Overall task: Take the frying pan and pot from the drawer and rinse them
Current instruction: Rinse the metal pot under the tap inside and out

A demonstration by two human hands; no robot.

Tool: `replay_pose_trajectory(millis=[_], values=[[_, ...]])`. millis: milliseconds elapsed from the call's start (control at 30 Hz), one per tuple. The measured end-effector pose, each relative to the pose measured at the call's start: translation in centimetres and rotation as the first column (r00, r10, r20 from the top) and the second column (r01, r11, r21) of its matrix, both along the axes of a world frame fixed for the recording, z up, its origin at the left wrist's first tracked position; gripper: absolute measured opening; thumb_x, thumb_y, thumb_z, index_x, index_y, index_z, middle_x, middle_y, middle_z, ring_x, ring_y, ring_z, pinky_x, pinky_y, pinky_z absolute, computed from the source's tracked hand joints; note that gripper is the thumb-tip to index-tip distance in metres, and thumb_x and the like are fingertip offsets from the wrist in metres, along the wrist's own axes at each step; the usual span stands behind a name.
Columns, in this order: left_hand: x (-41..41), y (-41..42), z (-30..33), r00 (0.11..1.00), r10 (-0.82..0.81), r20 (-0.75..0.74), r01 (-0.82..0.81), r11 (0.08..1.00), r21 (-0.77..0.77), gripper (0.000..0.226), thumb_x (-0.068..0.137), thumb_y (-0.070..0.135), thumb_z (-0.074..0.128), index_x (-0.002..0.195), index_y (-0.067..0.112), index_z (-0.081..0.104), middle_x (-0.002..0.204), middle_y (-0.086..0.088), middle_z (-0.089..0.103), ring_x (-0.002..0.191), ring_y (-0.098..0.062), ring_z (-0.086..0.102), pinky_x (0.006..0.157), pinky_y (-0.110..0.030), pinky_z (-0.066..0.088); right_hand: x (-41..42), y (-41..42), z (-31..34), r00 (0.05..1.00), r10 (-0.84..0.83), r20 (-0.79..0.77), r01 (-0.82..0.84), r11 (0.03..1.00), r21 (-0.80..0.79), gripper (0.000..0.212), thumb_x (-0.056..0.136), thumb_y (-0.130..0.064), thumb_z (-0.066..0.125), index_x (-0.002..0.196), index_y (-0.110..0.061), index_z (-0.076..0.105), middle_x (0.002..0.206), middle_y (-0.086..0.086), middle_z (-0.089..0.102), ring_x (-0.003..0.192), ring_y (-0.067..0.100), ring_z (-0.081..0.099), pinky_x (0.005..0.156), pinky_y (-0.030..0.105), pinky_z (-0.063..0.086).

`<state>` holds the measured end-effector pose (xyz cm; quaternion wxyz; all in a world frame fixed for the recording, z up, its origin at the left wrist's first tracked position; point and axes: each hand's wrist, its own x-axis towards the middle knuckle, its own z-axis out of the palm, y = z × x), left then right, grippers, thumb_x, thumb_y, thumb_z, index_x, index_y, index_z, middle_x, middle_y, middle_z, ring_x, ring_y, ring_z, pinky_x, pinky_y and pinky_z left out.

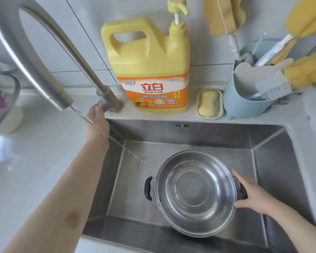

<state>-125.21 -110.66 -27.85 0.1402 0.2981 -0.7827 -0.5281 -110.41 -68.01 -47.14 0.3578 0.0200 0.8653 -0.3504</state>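
The pot (195, 193) sits in the sink (268, 139), toward its front edge, and the right hand (252, 195) grips its right handle. The water stream (117, 142) lands left of the pot, near the back-left corner, so the pot must shift left. The left hand (97, 123) holds the tap lever (96, 106).

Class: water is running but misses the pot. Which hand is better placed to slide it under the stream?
Right hand: it grips the pot handle. Left hand is at the tap.

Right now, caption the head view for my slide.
Left hand at the tap, right hand gripping the pot beside the stream.
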Motion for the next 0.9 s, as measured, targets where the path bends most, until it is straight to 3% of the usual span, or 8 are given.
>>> replay_pose_trajectory(millis=[200, 267, 300, 367, 433, 533, 767, 900], values=[[2.4, -0.2, -0.7, 0.994, -0.101, -0.050, 0.100, 0.995, -0.029, 0.014, 0.102, 0.024, 0.036, 0.095, 0.022, 0.048, 0.073, 0.003, 0.040, 0.065, -0.012, 0.038, 0.063, -0.025, 0.036, 0.0, -0.2, 0.7, 0.999, 0.043, -0.009, -0.043, 0.999, 0.024, 0.117, 0.066, -0.023, 0.087, 0.144, -0.044, 0.002, 0.144, -0.001, 0.032, 0.133, 0.015, 0.033, 0.108, 0.023, 0.026], [5.2, 0.0, -2.5, 0.979, -0.205, 0.006, 0.203, 0.964, -0.173, 0.024, 0.103, 0.024, 0.043, 0.126, 0.023, 0.050, 0.115, 0.006, 0.059, 0.097, -0.011, 0.054, 0.090, -0.022, 0.040, 0.2, -0.3, 0.9, 0.999, 0.048, -0.013, -0.048, 0.999, 0.023, 0.118, 0.062, -0.027, 0.087, 0.138, -0.055, 0.001, 0.145, -0.001, 0.029, 0.136, 0.016, 0.032, 0.110, 0.023, 0.027], [6.8, 0.3, -4.1, 0.949, -0.299, 0.103, 0.315, 0.922, -0.224, 0.042, 0.101, 0.023, 0.050, 0.142, 0.022, 0.041, 0.136, 0.011, 0.053, 0.113, -0.008, 0.051, 0.099, -0.022, 0.036, 0.4, -0.4, 1.0, 0.999, 0.046, -0.009, -0.045, 0.999, 0.024, 0.123, 0.058, -0.030, 0.088, 0.138, -0.058, -0.001, 0.150, -0.001, 0.024, 0.138, 0.017, 0.031, 0.111, 0.024, 0.028], [10.2, 1.2, -8.3, 0.762, -0.515, 0.393, 0.607, 0.779, -0.155, 0.079, 0.092, 0.027, 0.067, 0.156, 0.020, 0.021, 0.160, 0.004, 0.029, 0.140, -0.010, 0.033, 0.113, -0.023, 0.023, 0.8, -0.4, 1.0, 0.999, 0.041, 0.005, -0.041, 0.999, 0.023, 0.136, 0.051, -0.032, 0.091, 0.146, -0.054, -0.004, 0.160, -0.001, 0.003, 0.145, 0.017, 0.023, 0.114, 0.026, 0.028], [13.0, 1.8, -12.4, 0.446, -0.620, 0.646, 0.808, 0.589, 0.007, 0.114, 0.078, 0.042, 0.080, 0.158, 0.019, 0.002, 0.165, -0.002, 0.006, 0.151, -0.017, 0.008, 0.121, -0.031, 0.011, 1.1, -0.4, 0.9, 0.999, 0.043, 0.003, -0.043, 0.999, 0.027, 0.144, 0.049, -0.030, 0.094, 0.148, -0.051, -0.009, 0.160, -0.008, -0.013, 0.146, 0.016, 0.022, 0.113, 0.025, 0.032], [14.4, 1.4, -15.5, 0.219, -0.635, 0.741, 0.896, 0.432, 0.105, 0.139, 0.064, 0.046, 0.088, 0.155, 0.026, -0.015, 0.164, 0.003, -0.005, 0.151, -0.019, 0.005, 0.121, -0.036, 0.018, 1.5, -0.7, 0.8, 0.999, 0.040, -0.027, -0.040, 0.999, 0.021, 0.146, 0.045, -0.033, 0.095, 0.141, -0.059, -0.013, 0.159, -0.016, -0.017, 0.144, 0.016, 0.025, 0.109, 0.028, 0.039], [13.4, 1.7, -17.5, 0.165, -0.724, 0.670, 0.939, 0.324, 0.119, 0.150, 0.054, 0.037, 0.094, 0.150, 0.043, -0.020, 0.158, 0.026, -0.012, 0.147, -0.019, 0.022, 0.114, -0.036, 0.036, 1.7, -0.9, 0.7, 0.997, 0.021, -0.068, -0.021, 1.000, -0.002, 0.141, 0.038, -0.046, 0.091, 0.129, -0.073, -0.013, 0.152, -0.019, -0.001, 0.140, 0.015, 0.028, 0.113, 0.034, 0.035], [13.2, 2.4, -17.9, 0.174, -0.705, 0.687, 0.957, 0.286, 0.051, 0.150, 0.055, 0.039, 0.094, 0.152, 0.039, -0.020, 0.157, 0.014, 0.006, 0.143, -0.022, 0.023, 0.113, -0.039, 0.036, 1.6, -1.1, 1.1, 0.997, 0.034, -0.067, -0.033, 0.999, 0.024, 0.142, 0.039, -0.047, 0.092, 0.127, -0.074, -0.015, 0.147, -0.015, 0.008, 0.128, 0.013, 0.036, 0.110, 0.033, 0.039]])
